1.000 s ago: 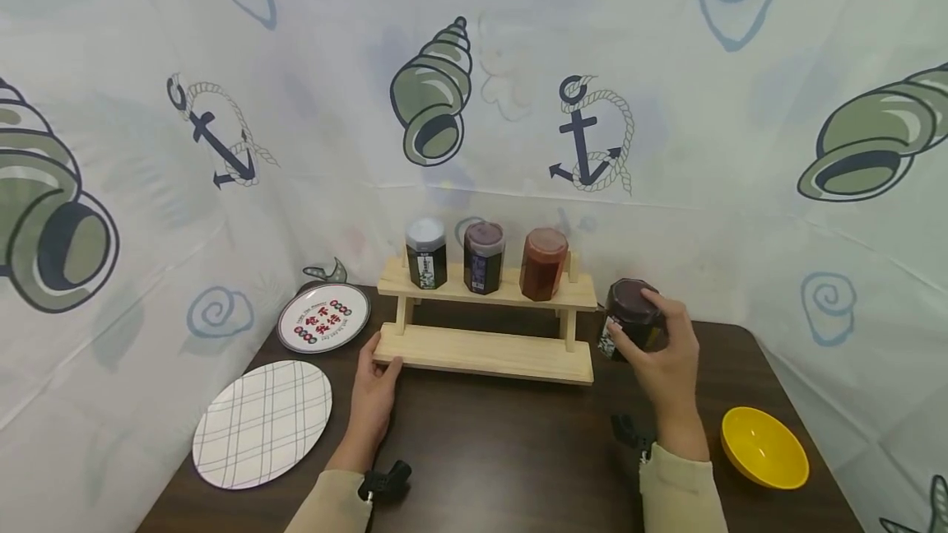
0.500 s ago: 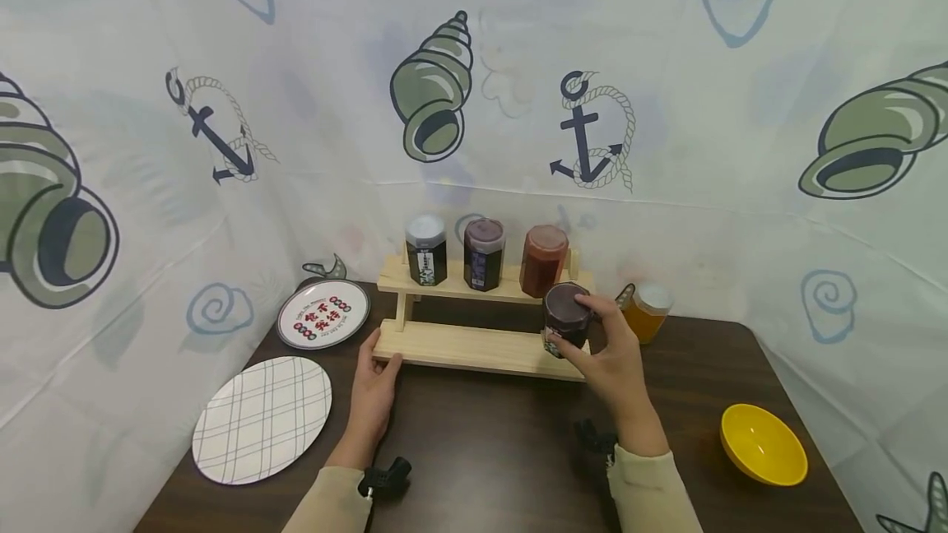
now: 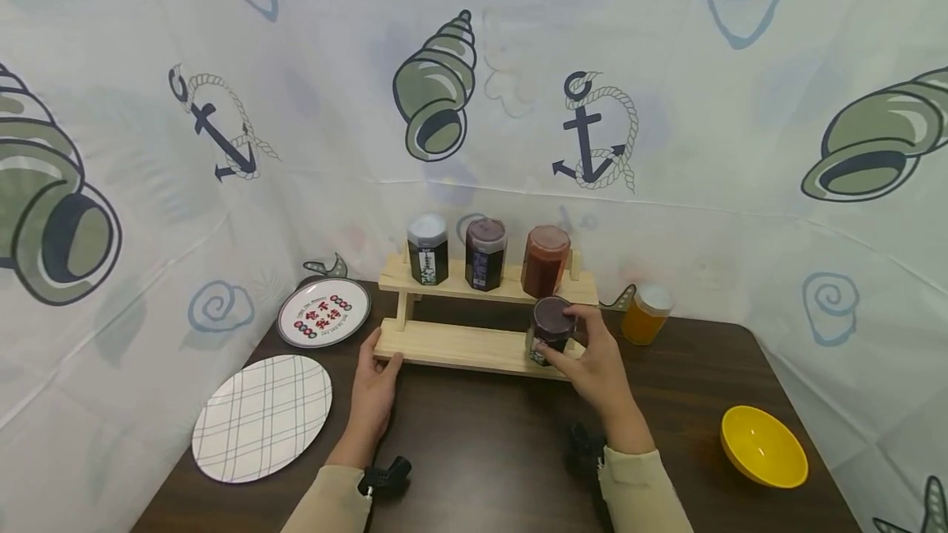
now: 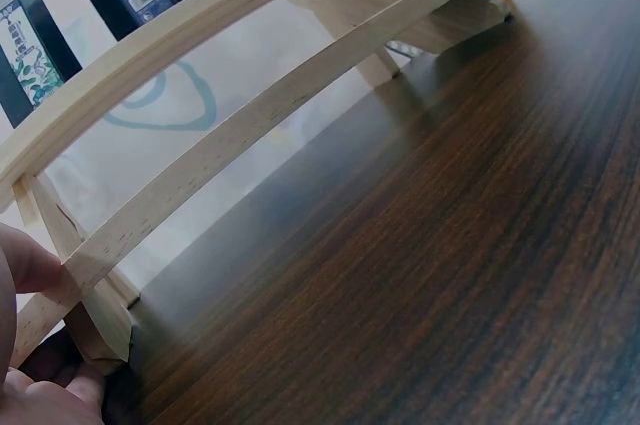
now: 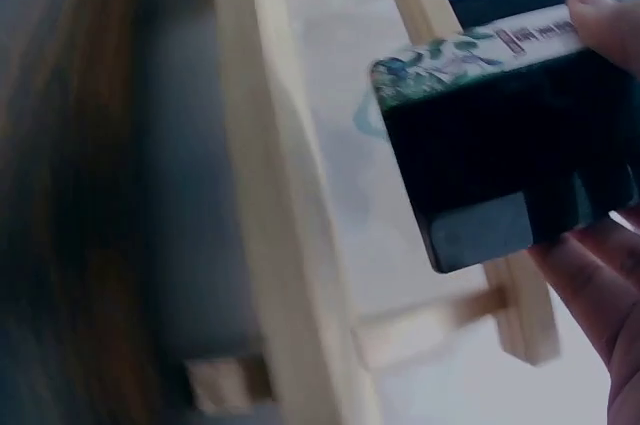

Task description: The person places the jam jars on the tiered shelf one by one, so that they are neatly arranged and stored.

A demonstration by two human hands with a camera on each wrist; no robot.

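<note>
A two-tier wooden shelf rack (image 3: 452, 344) stands on the dark table. My left hand (image 3: 374, 391) grips the left end of its lower tier, the thumb (image 4: 32, 263) on the board and fingers tucked beneath. With thumb and fingers, my right hand (image 3: 600, 368) holds a dark jam-like jar (image 3: 552, 321) with a purplish top. This jar (image 5: 500, 135) is over the right part of the lower tier, its base apart from the board in the right wrist view. The upper tier bears a white-lidded dark jar (image 3: 428, 252), a purple-topped jar (image 3: 485, 255) and a red jar (image 3: 546, 263).
An orange jar (image 3: 647, 316) with a white lid stands right of the rack. A yellow bowl (image 3: 764, 447) sits at the table's right edge. At left lie a plate with red lettering (image 3: 324, 313) and a checked white plate (image 3: 262, 419). Patterned cloth (image 3: 474, 105) surrounds the table.
My right hand has carried the dark jar leftward from beside the rack to over its lower tier, uncovering the orange jar. My left hand keeps its grip.
</note>
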